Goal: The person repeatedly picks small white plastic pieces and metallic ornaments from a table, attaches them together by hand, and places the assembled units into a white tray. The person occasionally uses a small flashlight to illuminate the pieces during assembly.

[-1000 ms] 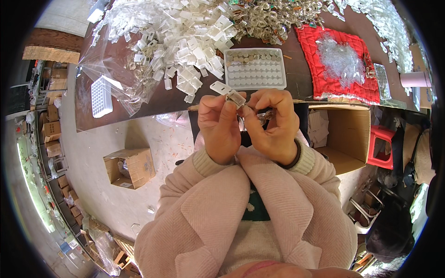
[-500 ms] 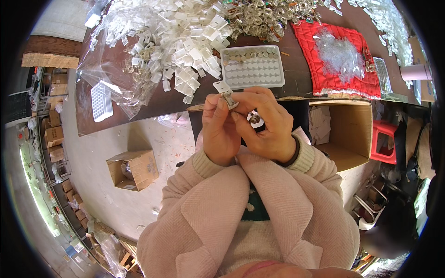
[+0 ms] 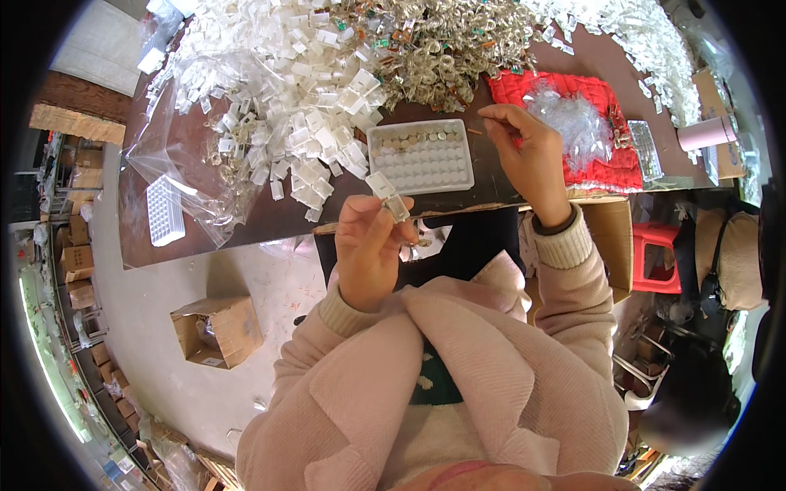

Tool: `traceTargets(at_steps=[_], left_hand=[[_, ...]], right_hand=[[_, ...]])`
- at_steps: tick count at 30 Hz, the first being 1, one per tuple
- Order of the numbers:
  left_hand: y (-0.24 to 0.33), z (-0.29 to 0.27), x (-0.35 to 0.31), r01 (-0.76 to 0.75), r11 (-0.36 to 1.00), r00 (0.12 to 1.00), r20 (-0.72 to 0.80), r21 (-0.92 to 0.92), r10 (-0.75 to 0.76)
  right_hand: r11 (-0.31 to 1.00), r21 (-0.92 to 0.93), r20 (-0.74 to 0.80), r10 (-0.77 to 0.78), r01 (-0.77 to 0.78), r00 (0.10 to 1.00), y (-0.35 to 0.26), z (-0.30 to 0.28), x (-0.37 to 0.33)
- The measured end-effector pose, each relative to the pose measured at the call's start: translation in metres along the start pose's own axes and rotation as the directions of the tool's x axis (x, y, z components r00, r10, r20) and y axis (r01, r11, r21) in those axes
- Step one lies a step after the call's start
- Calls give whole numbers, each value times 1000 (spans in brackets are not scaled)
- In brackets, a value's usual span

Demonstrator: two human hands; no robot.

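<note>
My left hand [image 3: 370, 245] is closed, pinching a small white plastic case [image 3: 388, 196] with its lid flap tilted up. A small shiny piece [image 3: 421, 243] shows beside its lower fingers; whether the hand holds it, I cannot tell. My right hand [image 3: 530, 155] reaches out over the table edge, thumb and index finger stretched forward and slightly apart, with nothing visible between them. Its fingertips are near a small orange strip [image 3: 475, 132] and the right side of a white tray [image 3: 422, 182]. Round, coin-like pieces fill the tray's far rows.
White plastic cases [image 3: 315, 135] lie heaped at the left, clear parts with metal [image 3: 442, 57] behind the tray. A red quilted cloth [image 3: 508, 94] bears clear plastic bits [image 3: 565, 123]. A stack of white trays [image 3: 166, 210] stands left. Cardboard box [image 3: 237, 323] and red stool [image 3: 657, 258] are below.
My right hand has left the white case and moved forward and right toward the tray's right side. My left hand keeps the case, now slightly lower and further left in view.
</note>
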State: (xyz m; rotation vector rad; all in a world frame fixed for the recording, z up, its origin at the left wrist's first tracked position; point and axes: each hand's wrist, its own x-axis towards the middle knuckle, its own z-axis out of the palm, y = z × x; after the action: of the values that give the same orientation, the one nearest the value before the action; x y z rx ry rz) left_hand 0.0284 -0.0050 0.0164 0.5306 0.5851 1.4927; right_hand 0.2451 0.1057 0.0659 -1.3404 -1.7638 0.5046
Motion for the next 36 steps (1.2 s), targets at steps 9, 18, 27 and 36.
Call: traceTargets(at_steps=[9,18,27,36], left_hand=[[11,-8,0,-9,1000,999,35,3,9],[-14,-5,6,72,992,995,70,-106,-65],[0,-9,3,17,994,999,30,-110,-14],[-9,-2,13,-1,998,996,86,-64,6]], right_hand=[[955,-296,-206,-76,12,976,47,-48,15],[989,-29,-4,-145,145,989,24,8,-31],[940,-240,-23,-257,244,966,23,48,-18],[948,143,47,-294,284,955,-37,32,-41]])
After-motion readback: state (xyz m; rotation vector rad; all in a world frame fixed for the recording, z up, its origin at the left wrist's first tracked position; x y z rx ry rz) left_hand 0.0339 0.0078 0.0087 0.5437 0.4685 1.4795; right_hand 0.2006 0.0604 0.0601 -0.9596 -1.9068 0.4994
